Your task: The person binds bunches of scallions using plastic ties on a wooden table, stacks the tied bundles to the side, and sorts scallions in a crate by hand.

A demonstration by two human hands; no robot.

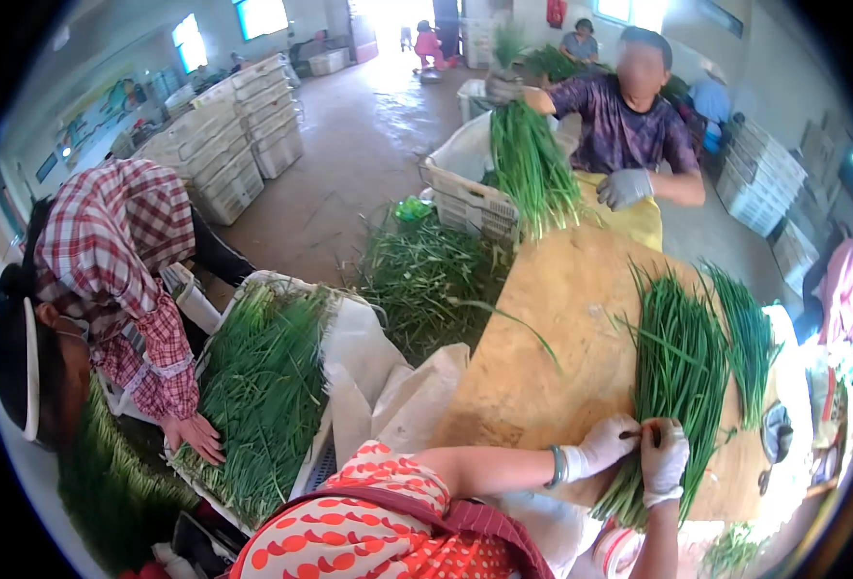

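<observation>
Both my left grip (633, 434) and right grip (655, 426) pinched closed over the leafy bundle (679, 357) on the counter (542, 328); can't tell what's between fingers.
Smaller bundle (747, 343) just right, crowding; loose blade (523, 328) left; crate (475, 198) beyond.

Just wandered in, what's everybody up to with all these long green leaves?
The person at the wooden board has their gloved left hand and right hand close together over a big leafy bundle, fingers pinched at its stems. Across the board, a co-worker holds up another bunch beside a white crate. At left, a second co-worker leans over, one hand resting by a wide layer of greens.
</observation>
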